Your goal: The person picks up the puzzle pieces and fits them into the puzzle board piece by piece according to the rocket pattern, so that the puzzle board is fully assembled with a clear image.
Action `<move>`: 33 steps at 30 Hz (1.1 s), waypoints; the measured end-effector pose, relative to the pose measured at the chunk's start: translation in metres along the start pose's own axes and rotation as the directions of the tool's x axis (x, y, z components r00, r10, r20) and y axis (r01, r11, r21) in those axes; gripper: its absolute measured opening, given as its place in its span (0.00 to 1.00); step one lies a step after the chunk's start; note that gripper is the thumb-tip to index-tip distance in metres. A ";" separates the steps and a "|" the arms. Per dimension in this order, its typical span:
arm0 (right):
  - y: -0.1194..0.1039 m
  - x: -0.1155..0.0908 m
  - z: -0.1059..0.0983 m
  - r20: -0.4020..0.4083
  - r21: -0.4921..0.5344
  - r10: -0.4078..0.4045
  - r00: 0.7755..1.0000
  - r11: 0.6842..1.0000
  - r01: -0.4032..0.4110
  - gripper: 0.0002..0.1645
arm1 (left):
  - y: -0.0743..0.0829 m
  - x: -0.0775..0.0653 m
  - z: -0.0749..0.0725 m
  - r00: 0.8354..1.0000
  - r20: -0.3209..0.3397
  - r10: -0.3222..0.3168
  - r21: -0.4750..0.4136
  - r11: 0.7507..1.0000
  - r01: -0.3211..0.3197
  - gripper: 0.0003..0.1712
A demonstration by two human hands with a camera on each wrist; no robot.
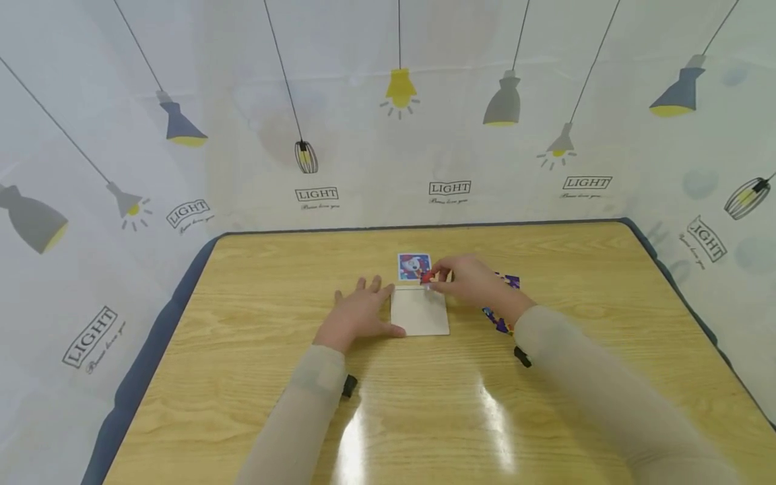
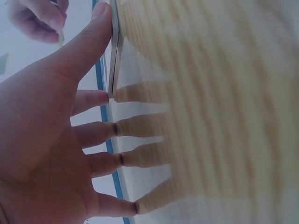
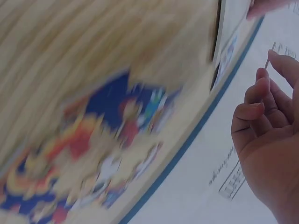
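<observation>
1. Fingers first: the right hand (image 1: 475, 283) has thumb and forefinger pinched on a small red puzzle piece (image 1: 427, 277), the other fingers curled loosely behind. The right wrist view is smeared, but the fingers (image 3: 259, 105) do read as curled inward.
2. That piece sits at the fingertips, just over the far edge of the white tray (image 1: 420, 311) and just short of the small picture card (image 1: 414, 265) lying beyond it.
3. Over on the other side, the left hand (image 1: 359, 314) lies flat on the wooden table (image 1: 242, 323), fingers straight and spread, with the thumb (image 2: 88, 42) pressed against the tray's near-left edge. Holding nothing, simply bracing.
4. Behind the right wrist, and partly hidden by it, a scatter of colourful loose pieces (image 1: 500, 316) lies on the table, near the tray's right side.
5. To do this well, I'd say: keep that left thumb firm so the tray cannot slide, bring the piece down level, and check its picture against the card before letting go.
6. Pose now: both forearms angle inward from the near edge in pale sleeves, the right arm crossing towards the centre, wrist low over the table, the left palm down.
</observation>
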State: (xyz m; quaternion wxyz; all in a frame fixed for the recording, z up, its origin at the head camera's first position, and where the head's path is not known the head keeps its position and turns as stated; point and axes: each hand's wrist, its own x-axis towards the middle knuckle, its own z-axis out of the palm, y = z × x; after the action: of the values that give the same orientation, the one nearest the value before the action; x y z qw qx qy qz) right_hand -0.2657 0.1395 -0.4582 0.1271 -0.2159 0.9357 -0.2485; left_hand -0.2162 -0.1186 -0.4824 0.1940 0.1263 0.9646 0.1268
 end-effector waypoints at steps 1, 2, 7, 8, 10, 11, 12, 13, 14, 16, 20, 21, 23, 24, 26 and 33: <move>-0.004 0.003 0.005 0.011 -0.006 -0.010 1.000 1.000 0.010 0.20 | 0.000 0.000 0.000 1.000 0.001 0.000 0.003 1.000 0.000 0.64; -0.008 0.007 0.010 0.022 -0.013 -0.020 1.000 1.000 0.021 0.19 | 0.000 0.000 0.000 1.000 0.003 0.000 0.002 1.000 0.000 0.64; -0.024 0.015 0.027 0.061 -0.054 -0.035 0.998 0.998 0.038 0.18 | 0.000 -0.002 0.000 1.000 0.005 0.008 -0.004 1.000 -0.008 0.63; -0.026 0.016 0.029 0.063 -0.059 -0.030 0.998 0.998 0.034 0.18 | 0.001 -0.002 0.000 1.000 0.007 0.007 -0.007 1.000 -0.007 0.63; -0.029 0.017 0.032 0.062 -0.065 -0.019 0.998 0.998 0.023 0.18 | 0.001 -0.002 -0.001 1.000 0.007 0.005 -0.010 1.000 -0.005 0.63; -0.030 0.018 0.034 0.060 -0.072 -0.019 0.998 0.997 0.024 0.18 | 0.001 -0.002 -0.001 1.000 0.008 0.004 -0.010 1.000 -0.003 0.63; -0.030 0.019 0.035 0.059 -0.078 -0.021 0.998 0.997 0.026 0.18 | 0.002 -0.002 -0.001 1.000 0.007 0.004 -0.011 1.000 -0.004 0.63; -0.031 0.019 0.036 0.061 -0.082 -0.024 0.998 0.996 0.029 0.18 | 0.002 -0.003 -0.002 1.000 0.008 0.002 -0.012 1.000 -0.002 0.63; -0.032 0.020 0.038 0.062 -0.085 -0.028 0.998 0.996 0.033 0.18 | 0.003 -0.003 -0.002 1.000 0.008 0.000 -0.012 1.000 0.000 0.63; -0.032 0.021 0.041 0.067 -0.096 -0.040 0.997 0.994 0.047 0.18 | 0.003 -0.003 -0.003 1.000 0.009 -0.002 -0.009 1.000 0.002 0.63; -0.033 0.022 0.046 0.069 -0.111 -0.057 0.996 0.992 0.064 0.17 | 0.003 -0.004 -0.003 1.000 0.012 -0.001 -0.005 1.000 0.001 0.63; -0.032 0.022 0.047 0.068 -0.115 -0.057 0.996 0.991 0.065 0.17 | 0.003 -0.004 -0.003 1.000 0.014 -0.001 -0.003 1.000 0.001 0.63; -0.033 0.022 0.048 0.059 -0.126 -0.057 0.997 0.990 0.064 0.17 | 0.003 -0.005 -0.003 1.000 0.013 0.003 0.001 1.000 -0.003 0.63; -0.033 0.023 0.048 0.054 -0.131 -0.056 0.997 0.989 0.063 0.16 | 0.003 -0.005 -0.003 1.000 0.013 0.004 0.004 1.000 -0.004 0.63; -0.033 0.023 0.048 0.047 -0.139 -0.054 0.997 0.988 0.061 0.15 | 0.003 -0.005 -0.003 1.000 0.012 0.005 0.006 1.000 -0.005 0.63; -0.034 0.024 0.048 0.035 -0.156 -0.065 0.997 0.985 0.070 0.12 | 0.002 -0.005 -0.004 1.000 0.007 0.003 0.016 1.000 -0.003 0.62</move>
State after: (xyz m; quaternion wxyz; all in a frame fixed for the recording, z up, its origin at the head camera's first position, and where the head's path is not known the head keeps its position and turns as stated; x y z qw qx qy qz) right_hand -0.2584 0.0819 -0.4840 0.1148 -0.2604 0.9426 -0.1748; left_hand -0.2127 -0.1186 -0.4763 0.1963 0.1295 0.9646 0.1191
